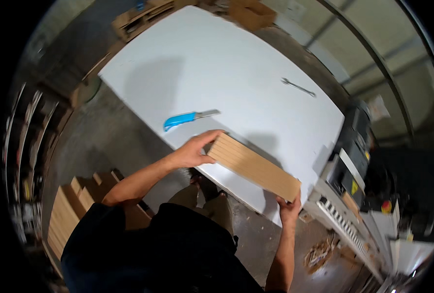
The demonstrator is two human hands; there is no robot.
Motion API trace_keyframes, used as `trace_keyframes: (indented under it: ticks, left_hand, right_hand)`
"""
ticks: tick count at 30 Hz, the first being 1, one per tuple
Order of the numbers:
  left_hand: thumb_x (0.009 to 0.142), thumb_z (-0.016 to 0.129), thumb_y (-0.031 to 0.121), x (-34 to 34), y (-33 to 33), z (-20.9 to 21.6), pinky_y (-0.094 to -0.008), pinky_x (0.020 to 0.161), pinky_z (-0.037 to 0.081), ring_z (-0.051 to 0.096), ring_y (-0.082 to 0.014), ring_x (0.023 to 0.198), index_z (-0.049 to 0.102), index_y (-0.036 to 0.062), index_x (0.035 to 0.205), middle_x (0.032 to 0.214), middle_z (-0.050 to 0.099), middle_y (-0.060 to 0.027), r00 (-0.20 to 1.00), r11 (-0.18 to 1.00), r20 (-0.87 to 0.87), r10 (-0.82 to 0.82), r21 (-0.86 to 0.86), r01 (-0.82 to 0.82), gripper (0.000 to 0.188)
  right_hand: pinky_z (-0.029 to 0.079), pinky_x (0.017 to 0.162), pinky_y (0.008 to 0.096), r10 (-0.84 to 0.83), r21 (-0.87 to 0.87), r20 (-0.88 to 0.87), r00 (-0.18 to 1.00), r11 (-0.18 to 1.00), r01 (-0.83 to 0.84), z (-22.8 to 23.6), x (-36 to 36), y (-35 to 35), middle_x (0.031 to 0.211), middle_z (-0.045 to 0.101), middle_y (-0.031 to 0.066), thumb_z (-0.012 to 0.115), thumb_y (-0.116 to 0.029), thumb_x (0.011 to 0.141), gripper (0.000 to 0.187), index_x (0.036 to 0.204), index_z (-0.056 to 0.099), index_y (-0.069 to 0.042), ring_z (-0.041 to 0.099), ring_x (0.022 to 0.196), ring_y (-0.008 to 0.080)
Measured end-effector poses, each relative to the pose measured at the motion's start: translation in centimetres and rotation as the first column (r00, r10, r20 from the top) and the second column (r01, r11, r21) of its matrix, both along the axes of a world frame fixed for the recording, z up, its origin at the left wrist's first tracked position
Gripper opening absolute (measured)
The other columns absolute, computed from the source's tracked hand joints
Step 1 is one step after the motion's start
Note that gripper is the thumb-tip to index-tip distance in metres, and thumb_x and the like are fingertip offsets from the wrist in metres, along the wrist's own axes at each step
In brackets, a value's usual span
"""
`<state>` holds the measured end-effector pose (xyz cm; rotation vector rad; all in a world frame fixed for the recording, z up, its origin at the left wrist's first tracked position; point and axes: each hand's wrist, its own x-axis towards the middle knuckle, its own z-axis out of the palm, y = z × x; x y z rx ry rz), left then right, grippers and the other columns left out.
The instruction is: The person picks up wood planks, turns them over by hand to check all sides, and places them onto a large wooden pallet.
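A stack of narrow light-brown wooden boards (253,165) is held at a slant over the near edge of a white table (217,58). My left hand (197,150) grips its left end, thumb and fingers on opposite sides. At the other end, my right hand (289,209) holds the lower right corner, with its fingers partly hidden behind the wood. Just beyond my left hand lies a utility knife (182,120) with a blue handle, its blade out and pointing right. Toward the far right of the tabletop is a metal wrench (298,87).
More wooden boards (63,222) are stacked at my lower left. A grey and black machine (349,171) stands close against the table's right side. Shelves (31,141) line the far left. A cardboard box (252,14) and a wooden pallet (141,22) sit behind the table.
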<state>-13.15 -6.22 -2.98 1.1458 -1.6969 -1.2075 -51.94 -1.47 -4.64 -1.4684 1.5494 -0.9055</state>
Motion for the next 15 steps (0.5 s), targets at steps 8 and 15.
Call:
trace_keyframes:
  ticks: [8, 15]
  left_hand:
    - [0.068, 0.076, 0.051, -0.9, 2.5, -3.7, -0.0435, 0.101, 0.038, 0.045, -0.0338, 0.125, 0.036, 0.0040, 0.138, 0.135, 0.045, -0.0177, 0.999, 0.976, -0.032, 0.006, -0.217, -0.013, 0.093]
    - [0.062, 0.077, 0.021, -4.2, 14.3, -4.2, -0.0395, 0.103, 0.037, 0.046, -0.0332, 0.124, 0.042, 0.0014, 0.133, 0.130, 0.049, -0.0183, 0.862, 0.833, -0.208, 0.462, -0.234, -0.502, 0.082]
  right_hand:
    - [0.042, 0.097, 0.0383, -0.093, 0.167, 0.360, 0.928, 0.985, 0.034, 3.0, 0.7, 1.1, 0.122, 0.056, 0.0149, 0.073, -0.006, 0.074, 0.061, 0.130, 0.049, 0.002, 0.055, 0.111, 0.0272]
    - [0.046, 0.091, 0.0457, 0.411, -0.033, -0.066, 0.909, 0.910, -0.413, 2.2, -4.5, -3.2, 0.127, 0.054, 0.0196, 0.078, -0.016, 0.076, 0.060, 0.129, 0.053, -0.002, 0.054, 0.108, 0.0326]
